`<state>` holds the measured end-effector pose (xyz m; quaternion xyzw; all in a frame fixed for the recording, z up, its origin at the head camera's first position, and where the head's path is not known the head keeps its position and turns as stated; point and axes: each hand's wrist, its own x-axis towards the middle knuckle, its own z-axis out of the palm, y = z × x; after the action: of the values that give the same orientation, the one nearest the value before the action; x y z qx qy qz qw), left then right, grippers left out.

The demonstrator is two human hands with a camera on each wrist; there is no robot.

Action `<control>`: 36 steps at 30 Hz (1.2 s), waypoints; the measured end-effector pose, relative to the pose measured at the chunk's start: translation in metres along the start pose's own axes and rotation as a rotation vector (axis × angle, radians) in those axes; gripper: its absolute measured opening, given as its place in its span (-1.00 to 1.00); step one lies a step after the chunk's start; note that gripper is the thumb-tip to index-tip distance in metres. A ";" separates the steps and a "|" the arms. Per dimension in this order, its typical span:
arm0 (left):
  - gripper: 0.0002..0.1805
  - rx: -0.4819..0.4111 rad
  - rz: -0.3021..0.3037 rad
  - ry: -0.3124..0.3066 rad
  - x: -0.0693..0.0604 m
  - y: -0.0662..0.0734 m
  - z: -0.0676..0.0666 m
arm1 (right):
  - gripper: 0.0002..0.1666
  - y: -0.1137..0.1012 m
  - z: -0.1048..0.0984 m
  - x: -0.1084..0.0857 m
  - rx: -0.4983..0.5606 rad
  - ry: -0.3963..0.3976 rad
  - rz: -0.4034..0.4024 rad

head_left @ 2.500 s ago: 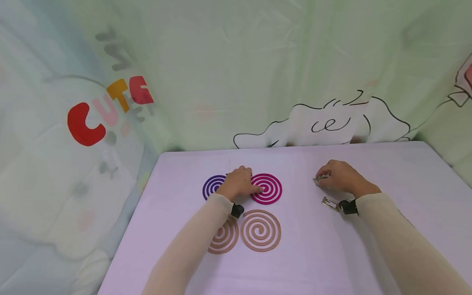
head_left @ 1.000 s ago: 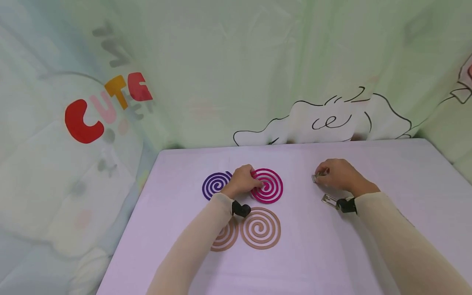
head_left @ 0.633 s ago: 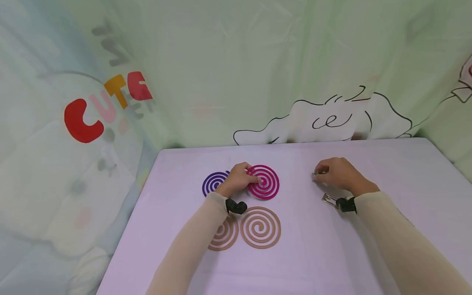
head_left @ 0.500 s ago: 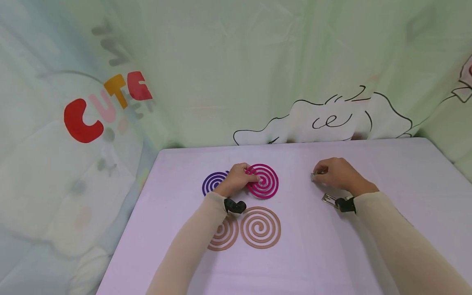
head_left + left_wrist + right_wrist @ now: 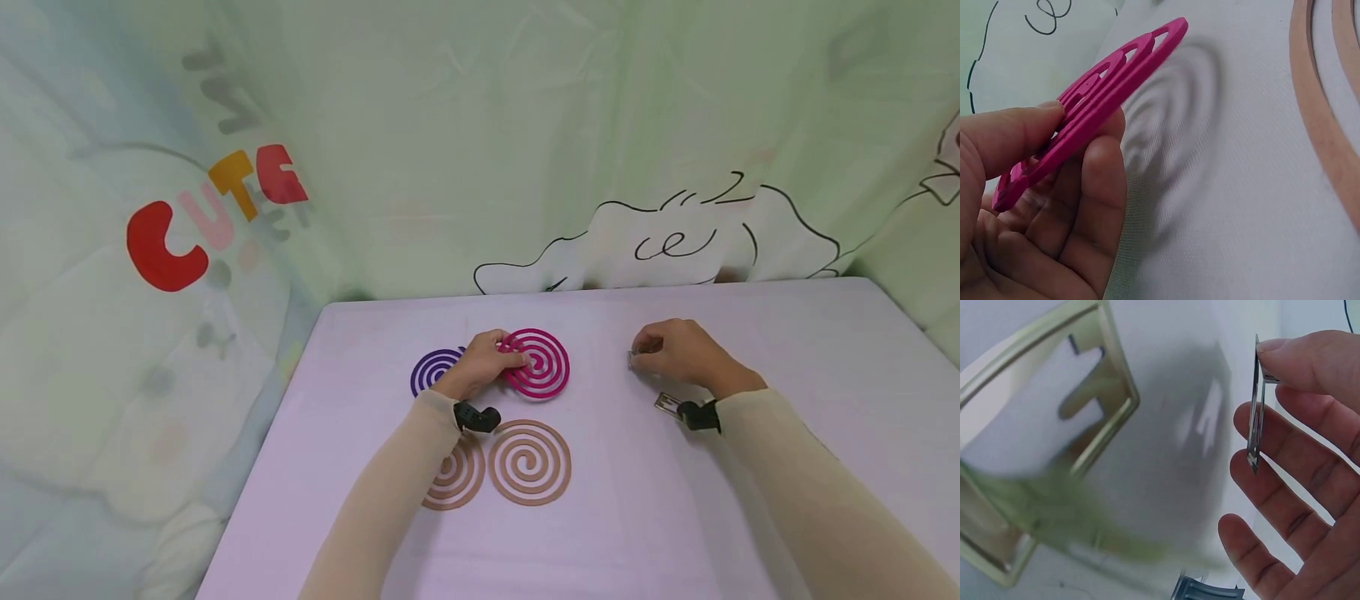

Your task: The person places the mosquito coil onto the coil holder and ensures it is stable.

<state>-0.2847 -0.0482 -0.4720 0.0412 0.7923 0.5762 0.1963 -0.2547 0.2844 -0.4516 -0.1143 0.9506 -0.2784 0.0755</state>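
Observation:
My left hand (image 5: 472, 367) pinches a magenta mosquito coil (image 5: 1107, 114) between thumb and fingers. The coil is tilted above the table, and its shadow falls on the cloth in the left wrist view. Off to the right, my right hand (image 5: 678, 357) pinches a thin metal coil stand (image 5: 1255, 412), seen nearly edge-on from the right wrist. A second metal stand (image 5: 665, 403) lies on the table just under that wrist; it looms large and blurred in the right wrist view. Left of the left hand lies a dark purple mosquito coil (image 5: 415, 379), partly covered by the hand.
Nearer on the table, a tan coil (image 5: 567, 463) lies flat beside another tan coil (image 5: 482, 472), which the left sleeve partly hides. A dark metal piece (image 5: 1207, 590) shows at the bottom of the right wrist view. Printed curtains (image 5: 450, 167) stand behind the table.
My left hand has taken hold of the magenta coil and lifted it off the table, tilting it. My right hand has shifted slightly left with the stand and turned it.

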 end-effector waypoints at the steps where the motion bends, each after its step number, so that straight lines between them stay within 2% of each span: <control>1: -0.75 -0.014 -0.002 -0.006 0.000 0.000 0.000 | -0.80 -0.001 0.000 0.000 0.003 -0.001 -0.001; 9: -0.84 -0.148 -0.026 -0.030 0.002 0.001 0.004 | -0.80 -0.005 0.001 -0.002 0.010 0.009 0.019; 22: -0.88 -0.231 -0.001 -0.034 0.004 0.006 0.012 | -0.73 -0.019 0.005 -0.002 0.052 0.030 0.015; 31: -0.81 -0.293 -0.002 -0.053 0.001 0.017 0.020 | -0.76 -0.023 0.008 0.000 0.067 0.054 -0.030; 36: -0.86 -0.352 -0.013 -0.063 0.003 0.018 0.024 | -0.78 -0.028 0.009 -0.002 0.088 0.056 -0.055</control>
<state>-0.2819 -0.0195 -0.4627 0.0193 0.6729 0.7031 0.2290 -0.2462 0.2568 -0.4438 -0.1290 0.9357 -0.3251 0.0461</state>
